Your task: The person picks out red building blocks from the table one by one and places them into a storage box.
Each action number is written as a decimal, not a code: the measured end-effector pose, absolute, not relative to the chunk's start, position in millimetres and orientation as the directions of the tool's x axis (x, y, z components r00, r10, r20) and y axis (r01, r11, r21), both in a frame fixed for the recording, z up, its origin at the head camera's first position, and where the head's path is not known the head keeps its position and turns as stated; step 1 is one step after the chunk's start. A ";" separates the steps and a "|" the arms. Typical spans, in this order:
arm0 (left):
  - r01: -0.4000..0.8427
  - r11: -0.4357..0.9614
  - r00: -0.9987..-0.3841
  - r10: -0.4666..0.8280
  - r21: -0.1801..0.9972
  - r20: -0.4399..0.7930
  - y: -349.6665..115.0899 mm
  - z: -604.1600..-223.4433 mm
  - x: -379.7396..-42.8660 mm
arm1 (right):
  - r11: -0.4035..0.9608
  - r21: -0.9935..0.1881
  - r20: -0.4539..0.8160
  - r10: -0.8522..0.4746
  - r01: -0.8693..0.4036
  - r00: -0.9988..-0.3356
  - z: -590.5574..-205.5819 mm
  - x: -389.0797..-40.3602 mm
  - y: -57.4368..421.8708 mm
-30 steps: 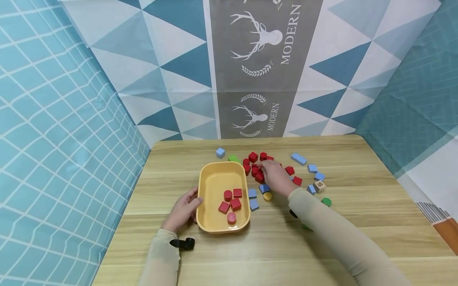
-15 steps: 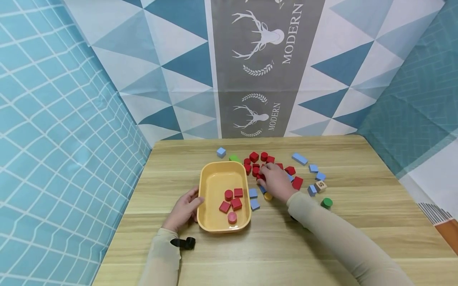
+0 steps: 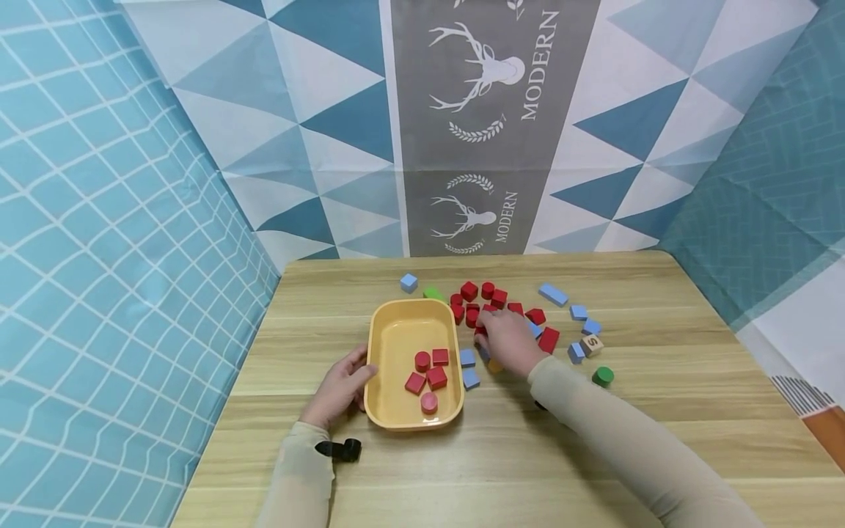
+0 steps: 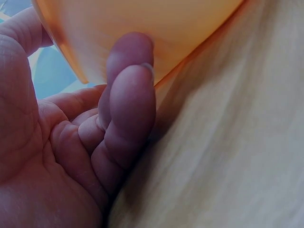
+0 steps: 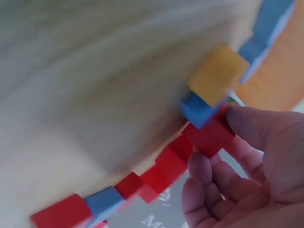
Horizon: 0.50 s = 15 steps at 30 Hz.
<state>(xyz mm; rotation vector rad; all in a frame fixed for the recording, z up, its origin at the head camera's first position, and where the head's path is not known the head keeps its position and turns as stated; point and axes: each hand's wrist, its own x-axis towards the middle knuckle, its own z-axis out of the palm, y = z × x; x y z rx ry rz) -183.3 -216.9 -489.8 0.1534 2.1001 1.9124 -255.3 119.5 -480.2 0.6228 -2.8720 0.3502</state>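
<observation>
A yellow plastic tray [image 3: 404,330] stands on the table with several red blocks [image 3: 436,378] in its lower half. My left hand [image 3: 341,385] grips its left side, thumb over the rim; in the left wrist view the curled fingers [image 4: 130,104] touch the outer wall. Right of the tray, my right hand [image 3: 511,341] is among the loose blocks. The right wrist view shows its thumb and fingers pinching a red block [image 5: 209,135]. Right beside that lie a blue block [image 5: 197,108] and a yellow block [image 5: 218,73].
More red blocks [image 3: 469,290] lie behind the right hand. Blue blocks [image 3: 552,295], a green cylinder [image 3: 603,376] and a wooden cube with a letter [image 3: 592,345] lie to the right. A light green block [image 3: 433,293] sits behind the tray. Patterned cloth [image 3: 330,147] backs the table [image 3: 409,484].
The right hand has shifted slightly down among the blocks and its fingers have closed on a red block. The left hand and tray stay put.
</observation>
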 end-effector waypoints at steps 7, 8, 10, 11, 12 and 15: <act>-0.101 0.089 -0.953 0.276 0.991 -0.122 -218.5 -490.9 -184.1 | 0.802 -0.366 0.341 -0.356 -0.471 -0.870 -438.0 -241.8 90.3; -0.098 0.087 -0.954 0.277 0.991 -0.118 -218.7 -491.3 -184.3 | 0.780 -0.373 0.349 -0.383 -0.502 -0.855 -435.1 -238.7 82.9; -0.102 0.078 -0.953 0.279 0.992 -0.120 -218.6 -492.2 -184.4 | 0.738 -0.371 0.353 -0.449 -0.563 -0.821 -436.2 -233.3 69.0; -0.103 0.075 -0.952 0.281 0.992 -0.121 -218.4 -492.8 -184.6 | 0.722 -0.360 0.350 -0.483 -0.591 -0.803 -439.6 -231.2 62.9; -0.106 0.075 -0.951 0.283 0.992 -0.123 -218.1 -492.9 -184.6 | 0.715 -0.348 0.341 -0.507 -0.607 -0.792 -443.9 -229.3 57.5; -0.111 0.081 -0.950 0.283 0.991 -0.129 -216.5 -492.6 -184.5 | 0.717 -0.323 0.300 -0.542 -0.618 -0.785 -458.5 -226.7 45.6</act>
